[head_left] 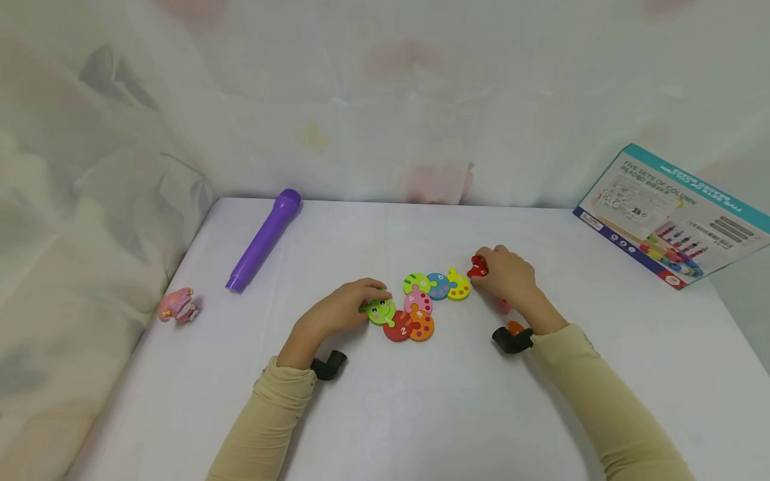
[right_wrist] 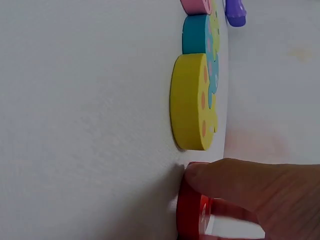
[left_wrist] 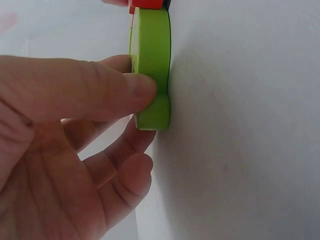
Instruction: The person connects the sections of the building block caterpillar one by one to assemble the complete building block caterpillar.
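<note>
Number puzzle pieces lie joined in a bent caterpillar shape on the white table: red 2 (head_left: 396, 329), orange 3 (head_left: 424, 327), pink 4 (head_left: 415, 302), green 5 (head_left: 414, 283), blue 6 (head_left: 438, 287) and a yellow piece (right_wrist: 187, 102). At its left end, my left hand (head_left: 341, 307) pinches the green smiling-face piece (left_wrist: 154, 55) by its edge, thumb on the near side. My right hand (head_left: 510, 274) holds a separate red piece (right_wrist: 189, 212) between thumb and fingers, a small gap from the yellow one. Its number is unclear.
Partly hidden under the right wrist are a pink piece (head_left: 503, 306) and an orange piece (head_left: 515, 327). A purple stick-like tube (head_left: 263, 242) lies back left, and a pink toy figure (head_left: 178, 306) sits at the left edge. A printed box (head_left: 674, 214) stands back right.
</note>
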Motion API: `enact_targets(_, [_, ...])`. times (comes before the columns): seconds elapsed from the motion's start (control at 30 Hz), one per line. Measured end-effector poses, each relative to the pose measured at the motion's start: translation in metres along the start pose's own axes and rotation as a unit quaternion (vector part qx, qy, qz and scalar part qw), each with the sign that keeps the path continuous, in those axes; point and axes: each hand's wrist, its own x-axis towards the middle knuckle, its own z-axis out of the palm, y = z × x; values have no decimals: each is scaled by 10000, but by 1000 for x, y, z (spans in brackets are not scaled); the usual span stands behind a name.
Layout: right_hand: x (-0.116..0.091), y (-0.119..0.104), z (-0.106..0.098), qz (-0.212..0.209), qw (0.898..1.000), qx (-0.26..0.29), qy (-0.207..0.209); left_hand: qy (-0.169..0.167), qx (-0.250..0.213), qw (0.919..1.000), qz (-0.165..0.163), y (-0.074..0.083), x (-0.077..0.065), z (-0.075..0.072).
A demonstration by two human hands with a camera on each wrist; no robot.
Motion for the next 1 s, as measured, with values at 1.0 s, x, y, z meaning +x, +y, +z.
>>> enact_targets(1.0, [14, -15, -12, -2447, 9690, -311, -164, -56, -96, 9999, -71, -1, 0, 0])
